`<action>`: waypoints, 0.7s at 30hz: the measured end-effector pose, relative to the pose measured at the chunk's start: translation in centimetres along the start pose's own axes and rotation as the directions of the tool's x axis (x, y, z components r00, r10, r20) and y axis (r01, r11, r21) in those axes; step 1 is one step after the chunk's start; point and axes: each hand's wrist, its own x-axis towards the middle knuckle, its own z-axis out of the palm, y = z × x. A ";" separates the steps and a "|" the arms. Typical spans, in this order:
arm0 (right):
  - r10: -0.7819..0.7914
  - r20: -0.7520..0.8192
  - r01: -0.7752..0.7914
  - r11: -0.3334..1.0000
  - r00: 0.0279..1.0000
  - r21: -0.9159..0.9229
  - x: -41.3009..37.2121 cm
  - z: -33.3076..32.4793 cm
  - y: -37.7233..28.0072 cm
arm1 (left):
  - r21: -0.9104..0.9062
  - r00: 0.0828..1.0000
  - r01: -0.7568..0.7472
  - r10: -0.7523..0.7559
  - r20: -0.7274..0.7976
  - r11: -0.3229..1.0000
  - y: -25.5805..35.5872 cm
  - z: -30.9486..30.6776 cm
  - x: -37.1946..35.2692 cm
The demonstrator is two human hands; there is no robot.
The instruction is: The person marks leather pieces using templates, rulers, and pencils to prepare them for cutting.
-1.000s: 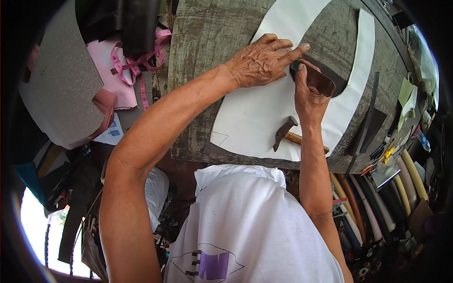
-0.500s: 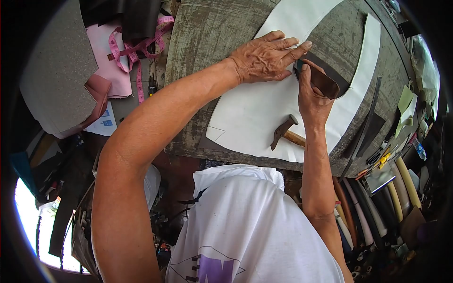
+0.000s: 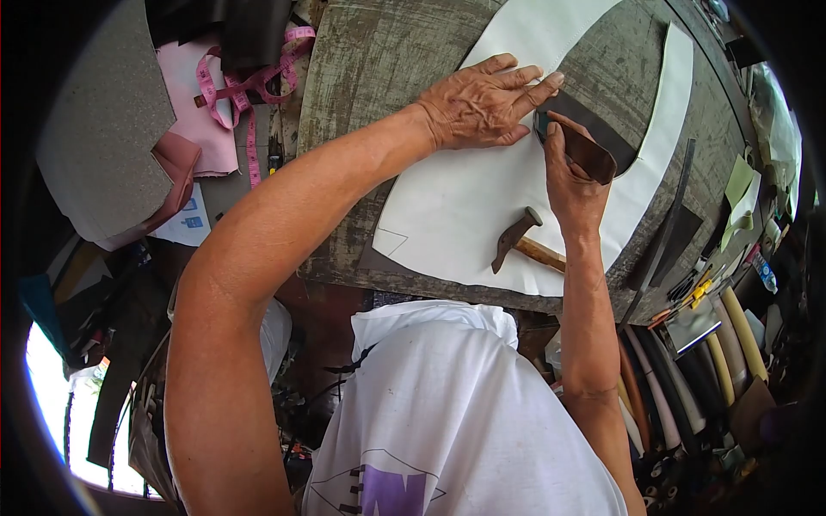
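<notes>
White sheet material with a curved cut-out lies on the worn board. My left hand rests flat on it, fingers spread, holding nothing. Just right of those fingertips, my right hand is closed round a brown-handled tool, whose tip meets the sheet's inner edge near a dark piece. A hammer lies on the sheet left of my right forearm, which is beside the end of its wooden handle.
A pink measuring tape and pink material are at the upper left. A dark strip lies at the board's right side. Yellow-handled tools and several rolls are at the lower right.
My right hand and the tool have shifted slightly right and down. My left hand has hardly moved. More of the hammer's handle shows.
</notes>
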 end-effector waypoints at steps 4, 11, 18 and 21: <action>-0.013 0.096 0.011 1.000 0.995 0.028 0.4 -1.1 0.4 | 0.008 1.000 -0.006 0.006 -0.004 1.000 -0.1 0.1 0.0; -0.081 0.102 0.087 0.995 0.991 -0.047 1.0 -1.7 0.6 | 0.207 0.992 0.108 -0.090 -0.094 0.972 3.4 -1.2 0.0; -0.262 0.131 0.272 0.960 0.956 -0.070 1.7 -1.8 2.1 | 0.032 0.963 0.260 -0.256 -0.090 0.965 5.2 0.6 -1.4; -0.273 0.131 0.278 0.960 0.953 -0.023 1.6 -2.0 2.2 | 0.050 0.958 0.249 -0.239 -0.156 0.967 5.2 1.1 -1.5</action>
